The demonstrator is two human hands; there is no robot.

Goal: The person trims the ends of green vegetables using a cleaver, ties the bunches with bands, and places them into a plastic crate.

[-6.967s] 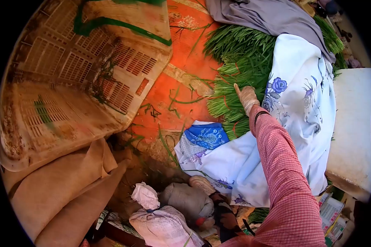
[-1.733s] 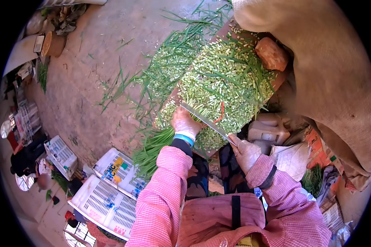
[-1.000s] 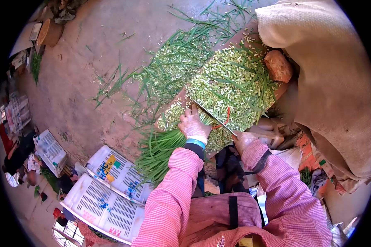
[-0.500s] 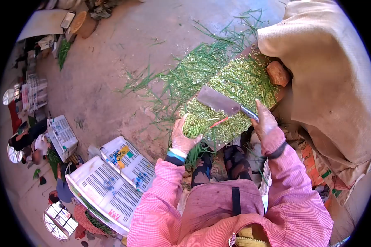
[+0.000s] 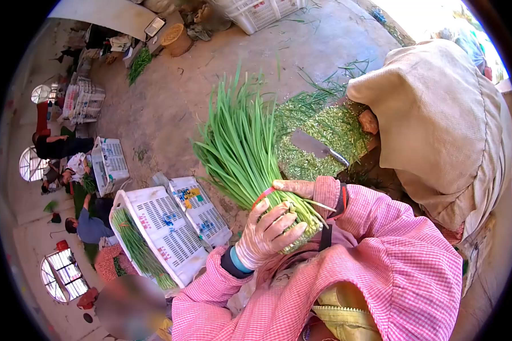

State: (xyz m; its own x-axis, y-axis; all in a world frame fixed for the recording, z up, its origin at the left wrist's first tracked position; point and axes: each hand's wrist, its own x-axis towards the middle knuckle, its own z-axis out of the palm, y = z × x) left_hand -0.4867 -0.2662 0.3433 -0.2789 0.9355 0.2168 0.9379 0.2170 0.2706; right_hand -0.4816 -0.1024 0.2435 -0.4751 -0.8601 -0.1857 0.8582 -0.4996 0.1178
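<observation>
My left hand [image 5: 270, 230], in a thin clear glove, wraps round the cut base of a bundle of chives [image 5: 239, 145]. A red band circles the stalks close to my fingers. The long green leaves fan out up and to the left. My right hand [image 5: 296, 187] also holds the bundle beside the band; most of its fingers are hidden behind the stalks. A cleaver [image 5: 309, 142] lies flat on a heap of chopped stalk ends [image 5: 318, 119] beyond my hands, its handle towards me.
White plastic crates [image 5: 162, 227] stand at my left, one holding chives. On the right, a beige cloth [image 5: 432, 113] covers a large mound, with a brick [image 5: 368, 121] beside it. Several people [image 5: 94, 224] are at the far left. Another white crate [image 5: 256, 14] stands at the back.
My right hand has let go of the cleaver, which now lies on the chopped pieces. The bundle has come up closer to me, tilted so its leaves show, with both hands on it.
</observation>
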